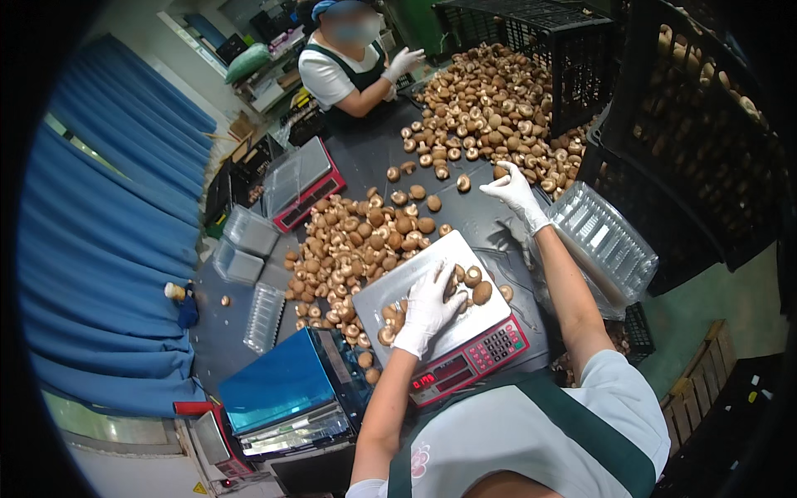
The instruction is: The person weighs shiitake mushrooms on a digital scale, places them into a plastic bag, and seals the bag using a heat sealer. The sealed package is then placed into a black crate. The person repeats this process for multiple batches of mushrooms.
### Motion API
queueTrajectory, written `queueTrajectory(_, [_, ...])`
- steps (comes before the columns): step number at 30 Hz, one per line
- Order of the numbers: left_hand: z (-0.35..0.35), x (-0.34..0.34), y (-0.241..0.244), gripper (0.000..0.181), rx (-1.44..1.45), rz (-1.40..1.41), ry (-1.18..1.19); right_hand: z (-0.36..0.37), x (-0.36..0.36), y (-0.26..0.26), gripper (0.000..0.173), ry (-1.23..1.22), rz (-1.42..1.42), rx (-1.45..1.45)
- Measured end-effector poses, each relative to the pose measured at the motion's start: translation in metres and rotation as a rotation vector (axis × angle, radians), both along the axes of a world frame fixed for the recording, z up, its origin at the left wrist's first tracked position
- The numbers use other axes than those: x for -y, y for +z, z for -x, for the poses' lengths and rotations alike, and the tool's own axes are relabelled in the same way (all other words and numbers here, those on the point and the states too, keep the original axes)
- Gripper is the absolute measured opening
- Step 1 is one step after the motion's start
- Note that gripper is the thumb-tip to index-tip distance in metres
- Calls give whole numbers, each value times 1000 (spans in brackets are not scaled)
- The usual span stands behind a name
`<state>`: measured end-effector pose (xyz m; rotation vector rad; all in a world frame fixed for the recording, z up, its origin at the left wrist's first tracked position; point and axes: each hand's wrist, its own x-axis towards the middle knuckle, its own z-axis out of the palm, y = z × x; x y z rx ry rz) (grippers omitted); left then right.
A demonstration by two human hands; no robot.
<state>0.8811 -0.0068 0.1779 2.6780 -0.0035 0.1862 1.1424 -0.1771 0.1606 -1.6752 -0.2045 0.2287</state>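
My left hand (429, 308), in a white glove, rests spread over brown mushrooms on the metal plate of a red digital scale (470, 367), whose display is lit. More mushrooms (481, 292) lie to the right of its fingers. Out over the dark table, my right hand (514, 193), also gloved, has its thumb and forefinger curled toward each other at a mushroom (500, 172); whether it grips that mushroom is unclear. A loose heap of mushrooms (361, 236) sits beyond the scale, and a larger pile (492, 99) spreads farther back.
Stacked clear plastic trays (601, 239) stand beside my right forearm. Black crates (579, 75) hem in the far pile. A second scale (308, 193), clear containers (246, 243) and a blue-topped machine (277, 380) are to the left. Across the table stands a co-worker (355, 68) in white gloves.
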Motion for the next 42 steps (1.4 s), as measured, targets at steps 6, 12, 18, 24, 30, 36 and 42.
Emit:
queueTrajectory(6, [2,2,-6,69,81,-20,12,-19,-18,9,82,-4,2,49])
queueTrajectory(12, [6,1,-10,67,124,-29,44,-23,-40,17,79,52,17,97])
queueTrajectory(18, [6,0,-14,72,110,-34,59,-9,-49,32,79,108,-6,32])
queueTrajectory(24, [5,2,-13,76,101,33,76,17,-46,16,72,154,-2,110])
queueTrajectory(30, [9,1,-11,71,94,44,64,29,-46,4,80,201,-18,94])
queueTrajectory(36, [6,1,-9,82,127,64,81,0,-58,12,97,193,61,110])
queueTrajectory(42, [6,4,-7,86,120,121,64,-26,-61,10,97,166,68,76])
